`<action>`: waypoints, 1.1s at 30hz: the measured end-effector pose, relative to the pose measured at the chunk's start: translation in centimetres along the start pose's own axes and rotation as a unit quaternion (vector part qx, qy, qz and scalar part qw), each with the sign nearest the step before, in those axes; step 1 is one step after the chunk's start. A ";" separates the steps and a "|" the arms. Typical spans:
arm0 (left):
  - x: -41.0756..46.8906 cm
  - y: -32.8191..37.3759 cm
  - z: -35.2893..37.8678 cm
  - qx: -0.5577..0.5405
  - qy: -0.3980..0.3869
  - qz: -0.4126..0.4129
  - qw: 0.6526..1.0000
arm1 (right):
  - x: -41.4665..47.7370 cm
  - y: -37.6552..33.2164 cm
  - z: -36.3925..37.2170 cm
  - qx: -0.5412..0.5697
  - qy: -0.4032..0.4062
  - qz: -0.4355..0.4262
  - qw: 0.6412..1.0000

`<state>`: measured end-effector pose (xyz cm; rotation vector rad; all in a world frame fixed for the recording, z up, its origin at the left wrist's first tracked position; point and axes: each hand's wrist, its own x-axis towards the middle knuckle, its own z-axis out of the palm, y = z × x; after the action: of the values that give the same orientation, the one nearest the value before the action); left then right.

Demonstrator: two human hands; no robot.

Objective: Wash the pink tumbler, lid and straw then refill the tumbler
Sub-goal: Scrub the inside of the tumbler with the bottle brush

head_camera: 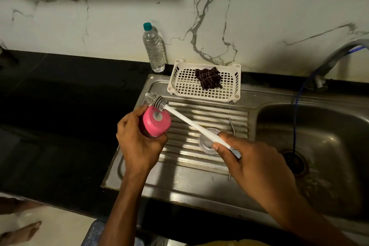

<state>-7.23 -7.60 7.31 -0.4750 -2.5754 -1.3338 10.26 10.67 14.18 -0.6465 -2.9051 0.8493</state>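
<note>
My left hand grips the pink tumbler over the drainboard's left end, its base with a round sticker turned toward me. My right hand holds the white handle of a bottle brush. Its grey bristle head lies against the far edge of the tumbler's base. The clear lid rests on the ribbed drainboard, partly under the brush handle and my right hand. A bent metal straw lies on the drainboard just beyond my right hand.
A white slotted basket with a dark cloth sits at the back of the steel sink unit. A water bottle stands by the wall. The basin and faucet are at right. Black counter lies at left.
</note>
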 end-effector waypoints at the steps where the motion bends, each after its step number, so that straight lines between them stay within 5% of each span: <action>1: -0.1 -0.2 0.0 -0.001 -0.004 0.004 1.000 | -0.2 0.2 0.0 -0.003 -0.003 -0.001 1.000; 19: -0.1 0.4 0.3 -0.025 0.034 0.072 0.997 | -1.6 1.8 1.6 0.070 -0.007 0.035 0.997; 33: 0.9 0.0 0.2 -0.212 0.041 -0.035 0.976 | -0.6 1.3 1.7 0.142 0.007 -0.007 0.990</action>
<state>-8.10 -7.27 7.44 -0.3849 -2.2567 -1.8967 11.06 10.60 12.11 -0.6005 -2.6951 1.2203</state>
